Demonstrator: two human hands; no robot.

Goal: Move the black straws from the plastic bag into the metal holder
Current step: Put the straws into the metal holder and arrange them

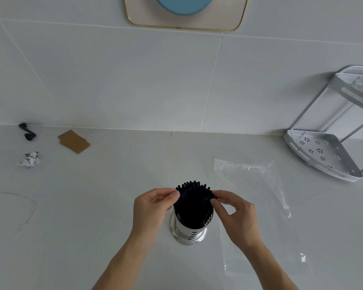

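Observation:
A bundle of black straws (194,195) stands upright in the perforated metal holder (190,233) on the pale counter, their tips fanned out above its rim. My left hand (153,208) pinches the straw tips on the left side. My right hand (235,212) pinches the tips on the right side. The clear plastic bag (258,197) lies flat on the counter to the right of the holder, and I see no straws in it.
A metal corner rack (325,155) stands at the back right. At the back left lie brown cards (73,141), a small black object (27,131) and a crumpled paper ball (29,160). A tiled wall rises behind the counter.

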